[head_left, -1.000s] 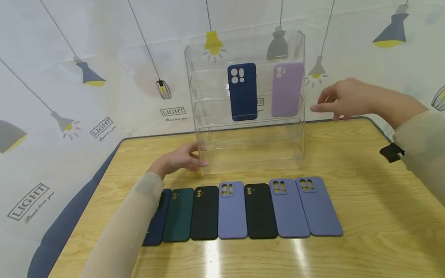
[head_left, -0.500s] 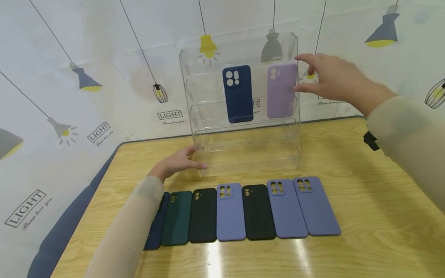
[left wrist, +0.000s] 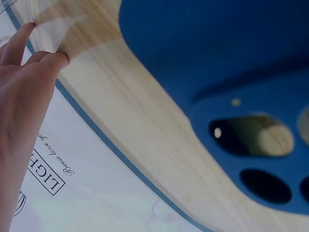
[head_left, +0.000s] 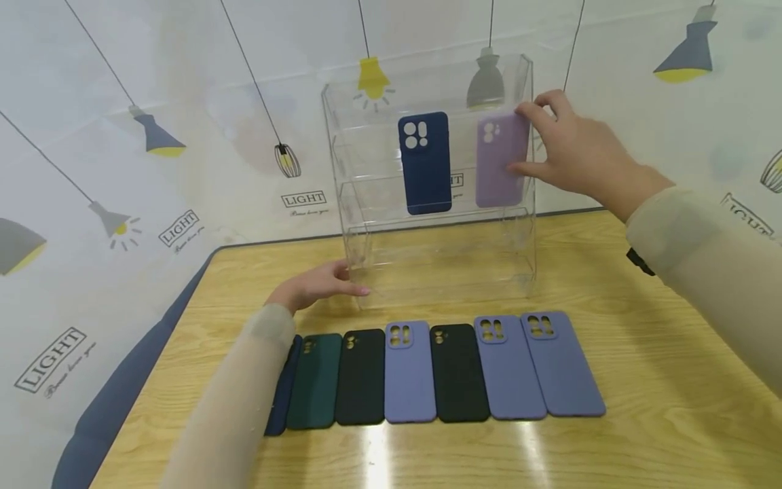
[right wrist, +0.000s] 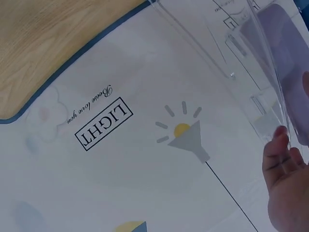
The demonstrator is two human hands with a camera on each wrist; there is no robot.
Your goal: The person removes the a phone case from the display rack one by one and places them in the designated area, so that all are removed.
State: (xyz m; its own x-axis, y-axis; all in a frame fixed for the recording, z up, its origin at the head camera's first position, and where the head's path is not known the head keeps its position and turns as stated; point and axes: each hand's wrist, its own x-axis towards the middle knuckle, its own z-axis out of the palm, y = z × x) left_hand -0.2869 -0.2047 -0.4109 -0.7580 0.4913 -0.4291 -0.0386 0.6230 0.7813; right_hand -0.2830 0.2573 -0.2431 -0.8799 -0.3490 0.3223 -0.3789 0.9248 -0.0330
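Note:
My left hand (head_left: 314,285) grips the lower left edge of a clear display stand (head_left: 440,292), thumb in front and fingers behind. In the left wrist view, that hand (left wrist: 24,87) is at the stand's clear edge. My right hand (head_left: 580,146) is at the stand's upper right side. Its thumb lies over the front of a lilac phone case (head_left: 497,183), and the index fingertip is at the case's top right corner. The right wrist view has the fingers (right wrist: 277,147) right at the side panel; I cannot tell what they pinch. A dark blue phone case (head_left: 425,173) stands left of the lilac one.
Several phone cases lie in a row before the stand: a dark blue case (head_left: 281,401) partly behind the left sleeve, a green case (head_left: 314,387), black cases (head_left: 360,384) and periwinkle cases (head_left: 409,380). A lamp-patterned cloth (head_left: 232,197) hangs behind the wooden table (head_left: 660,326).
My right hand has come in from the right, up to the upper right of the stand, and its thumb now overlaps the lilac case. The left hand stays at the lower left edge.

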